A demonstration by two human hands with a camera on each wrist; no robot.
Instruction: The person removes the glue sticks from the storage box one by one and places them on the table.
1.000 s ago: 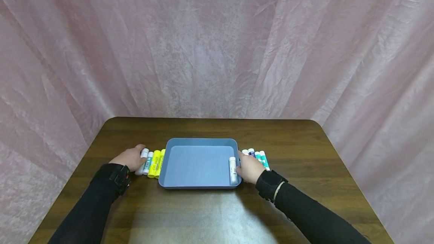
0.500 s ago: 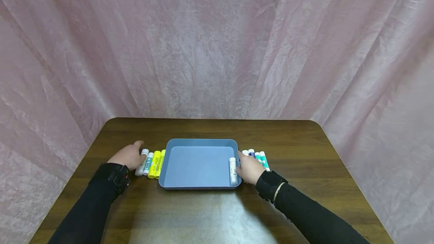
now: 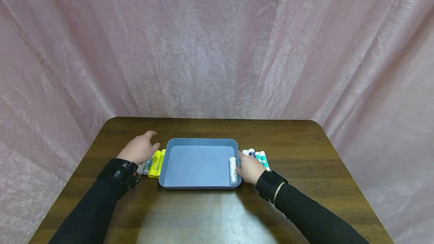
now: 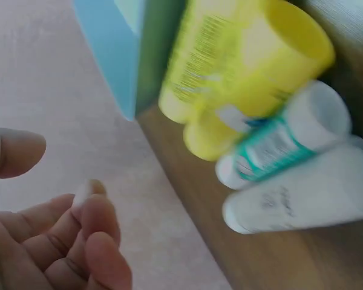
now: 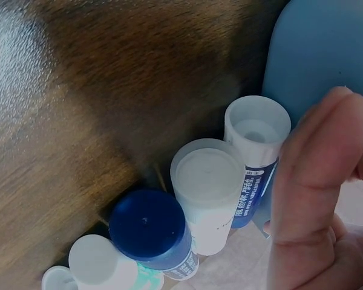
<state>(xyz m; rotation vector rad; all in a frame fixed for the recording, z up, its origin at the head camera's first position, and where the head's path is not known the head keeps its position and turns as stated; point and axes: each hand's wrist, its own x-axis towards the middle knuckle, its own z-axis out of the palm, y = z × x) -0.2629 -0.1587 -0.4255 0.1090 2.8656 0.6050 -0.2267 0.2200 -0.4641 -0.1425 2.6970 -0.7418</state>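
My left hand (image 3: 139, 149) hovers over the left group of glue sticks, thumb and index finger apart, holding nothing. In the left wrist view its fingers (image 4: 100, 217) are loosely bent, away from the sticks. Below it lie a white glue stick (image 4: 302, 193), a white-and-teal glue stick (image 4: 284, 142) and two yellow glue sticks (image 3: 155, 164). My right hand (image 3: 251, 169) rests at the right rim of the blue-grey tray (image 3: 200, 186), its thumb (image 5: 314, 175) overlapping the tray. Inside the tray, beside that thumb, lies one white glue stick (image 3: 233, 171).
Right of the tray several glue sticks stand out in a row, partly under the right hand, among them a blue-capped one (image 5: 148, 223) and a teal-labelled one (image 3: 264, 160). The brown wooden table (image 3: 190, 221) backs onto a pink curtain (image 3: 217, 48).
My left hand has let go of the white glue stick's side, lifted, and moved right and away from me over the sticks. The right hand and tray have stayed still.
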